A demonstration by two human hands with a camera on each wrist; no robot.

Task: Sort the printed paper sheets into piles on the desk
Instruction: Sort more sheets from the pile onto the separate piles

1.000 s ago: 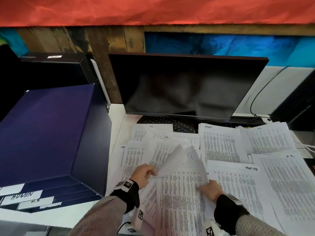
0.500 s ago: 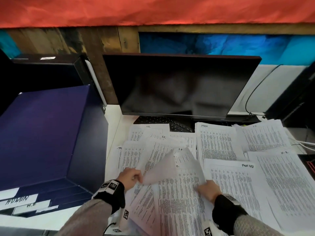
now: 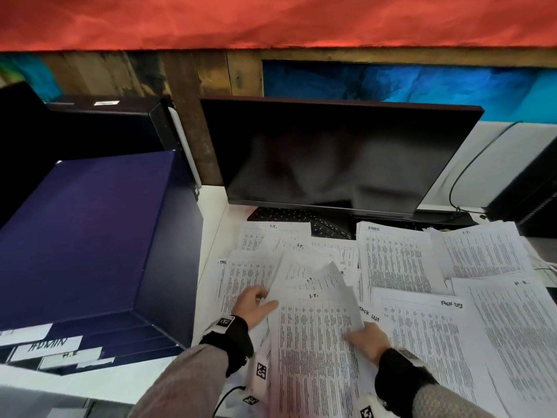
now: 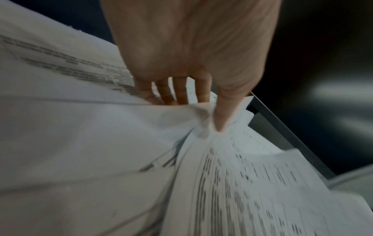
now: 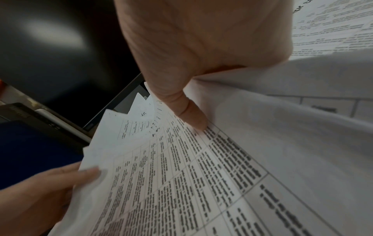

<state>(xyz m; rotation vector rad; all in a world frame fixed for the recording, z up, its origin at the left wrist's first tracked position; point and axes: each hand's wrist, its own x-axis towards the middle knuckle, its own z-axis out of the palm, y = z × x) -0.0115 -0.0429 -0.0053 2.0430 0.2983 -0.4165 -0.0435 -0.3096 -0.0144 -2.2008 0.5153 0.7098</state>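
Printed sheets of table text cover the white desk (image 3: 215, 215). In front of me lies a loose fan of sheets marked I.T. (image 3: 316, 342). My left hand (image 3: 256, 306) grips its left edge, thumb (image 4: 219, 121) on top and fingers (image 4: 181, 94) underneath. My right hand (image 3: 366, 337) pinches the right edge of the same sheets (image 5: 201, 167), with its thumb (image 5: 191, 118) pressed on the print and its fingers hidden beneath. Separate piles lie to the right: ADMIN (image 3: 394, 260), another I.T. pile (image 3: 482, 251), H.R. (image 3: 518, 327) and TASK LIST (image 3: 428, 333).
A dark monitor (image 3: 337, 158) stands at the back with a keyboard (image 3: 301, 220) partly under the papers. A navy drawer unit (image 3: 90, 236) with labelled trays fills the left side. A black cable (image 3: 464, 173) hangs at the back right.
The sheet that my left hand held curled up has come down flatter onto the fan. My left hand has shifted slightly right and forward; my right hand stays at the right edge.
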